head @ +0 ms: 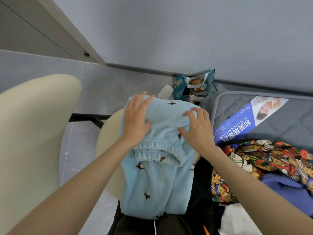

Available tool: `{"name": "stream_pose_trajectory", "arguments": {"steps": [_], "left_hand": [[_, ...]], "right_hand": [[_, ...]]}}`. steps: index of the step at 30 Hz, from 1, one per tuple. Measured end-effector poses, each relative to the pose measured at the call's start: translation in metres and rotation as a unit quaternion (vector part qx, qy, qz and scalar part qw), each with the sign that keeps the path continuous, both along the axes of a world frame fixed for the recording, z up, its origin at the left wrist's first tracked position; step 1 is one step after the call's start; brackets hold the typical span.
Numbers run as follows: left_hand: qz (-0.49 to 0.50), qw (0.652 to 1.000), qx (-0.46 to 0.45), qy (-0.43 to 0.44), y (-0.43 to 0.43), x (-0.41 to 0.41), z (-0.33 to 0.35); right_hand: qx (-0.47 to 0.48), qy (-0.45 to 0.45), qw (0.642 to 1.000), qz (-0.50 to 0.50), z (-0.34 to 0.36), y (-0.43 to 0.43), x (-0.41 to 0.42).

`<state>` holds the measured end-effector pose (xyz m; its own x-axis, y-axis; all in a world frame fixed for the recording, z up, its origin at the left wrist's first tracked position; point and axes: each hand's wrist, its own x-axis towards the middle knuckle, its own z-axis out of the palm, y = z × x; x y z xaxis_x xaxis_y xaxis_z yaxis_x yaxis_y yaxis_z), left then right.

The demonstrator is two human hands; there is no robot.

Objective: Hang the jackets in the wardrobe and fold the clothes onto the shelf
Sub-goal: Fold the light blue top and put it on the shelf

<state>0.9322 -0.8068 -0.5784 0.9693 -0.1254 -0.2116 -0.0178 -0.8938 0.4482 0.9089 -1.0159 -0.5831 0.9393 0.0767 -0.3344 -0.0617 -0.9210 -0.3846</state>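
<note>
Head view: the light-blue fleece trousers lie on the cream chair seat, their long axis running away from the person. The left hand presses flat, fingers spread. The right hand rests bent, spread fingertips on them.

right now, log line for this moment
phase: folding | left hand: flat on pants | right hand: on pants | pants: on chair seat

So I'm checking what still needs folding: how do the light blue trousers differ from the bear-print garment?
The light blue trousers are pale with a few dark motifs; the bear-print garment is densely multicoloured. The trousers lie spread over the cream stool under the left hand and right hand; the bear-print garment lies crumpled on the mattress, untouched. Both are clothing.
</note>
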Motion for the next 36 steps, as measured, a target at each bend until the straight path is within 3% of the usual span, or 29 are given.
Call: {"name": "stream_pose_trajectory", "arguments": {"steps": [3,7,12,18,23,29,32,36], "left_hand": [[-0.139,0.974,0.133,0.117,-0.005,0.026,-0.007],[-0.181,0.930,0.251,0.199,-0.012,0.050,-0.022],[-0.185,0.926,0.256,0.206,-0.003,0.053,-0.033],[-0.205,0.898,0.244,0.303,0.012,0.048,-0.004],[-0.153,0.944,0.212,0.202,0.025,0.061,0.039],[-0.122,0.968,0.195,0.102,0.031,0.079,0.087],[-0.116,0.972,0.206,-0.003,0.032,0.072,0.092],[-0.126,0.944,0.220,-0.210,0.036,0.027,0.076]], "right_hand": [[-0.010,0.096,0.994,0.055,-0.008,0.003,0.028],[-0.113,0.146,0.974,0.133,-0.029,0.011,0.043],[-0.148,0.087,0.975,0.141,-0.037,0.014,0.037],[-0.128,0.048,0.974,0.181,-0.003,0.013,0.021],[-0.131,-0.033,0.978,0.159,0.038,0.019,0.040],[-0.153,-0.113,0.974,0.124,0.080,0.030,0.069],[-0.151,-0.186,0.965,0.102,0.087,0.031,0.068],[-0.200,-0.279,0.932,0.114,0.078,0.027,0.041]]}}
